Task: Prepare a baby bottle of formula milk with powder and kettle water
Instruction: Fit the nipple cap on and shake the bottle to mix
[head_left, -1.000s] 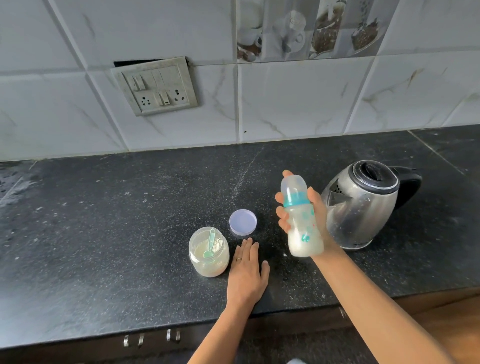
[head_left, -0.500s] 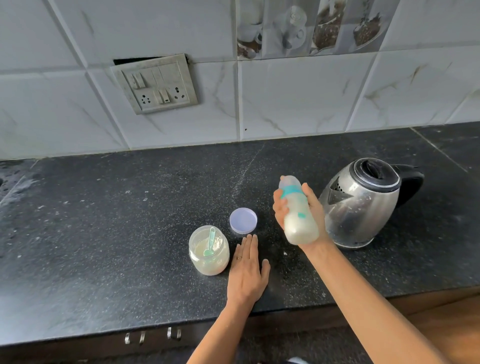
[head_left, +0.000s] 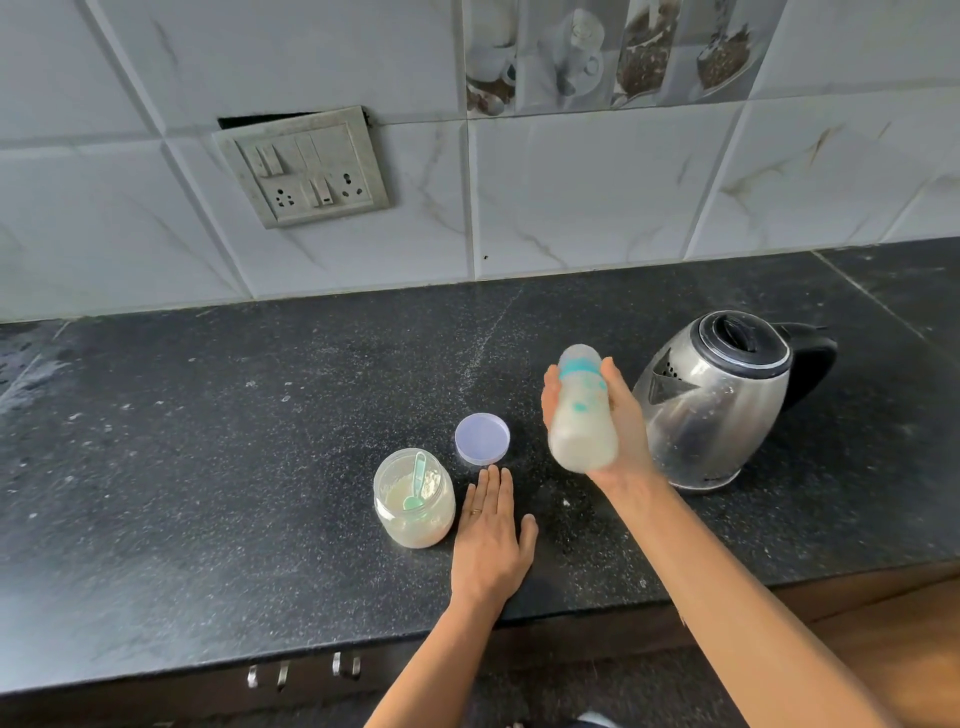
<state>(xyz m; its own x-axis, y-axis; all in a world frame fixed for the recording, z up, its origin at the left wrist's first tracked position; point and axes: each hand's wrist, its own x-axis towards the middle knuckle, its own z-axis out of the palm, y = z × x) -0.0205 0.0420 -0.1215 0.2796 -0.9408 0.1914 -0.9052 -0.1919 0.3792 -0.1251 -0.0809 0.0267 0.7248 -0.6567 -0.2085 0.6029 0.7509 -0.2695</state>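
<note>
Blur: the baby bottle (head_left: 582, 415) is smeared; its teal print and whatever sits under the clear cap cannot be made out.
Hidden: the bottle's far side lies against the palm of the right hand (head_left: 626, 431); the fingertips show at its left edge, the thumb at its right.
Cut off: both forearms run out of the bottom edge; the kettle (head_left: 722, 410) hides part of its own black handle.
Bottle axis: the long axis runs nearly straight up the picture, capped end toward the wall, base toward the person, with a slight tilt.
Bottle contents: pale milky liquid fills the lower body.
Bottle place: held above the tabletop (head_left: 208, 441), just left of the kettle.
Right grip: wrapped around the bottle's body.
Left hand (head_left: 491, 540): flat on the tabletop, fingers straight and together, holding nothing.
Jar (head_left: 414, 499): open, just left of the left hand, with powder and a green scoop (head_left: 415, 480) inside.
Lid (head_left: 482, 438): lies flat just beyond the left fingertips.
</note>
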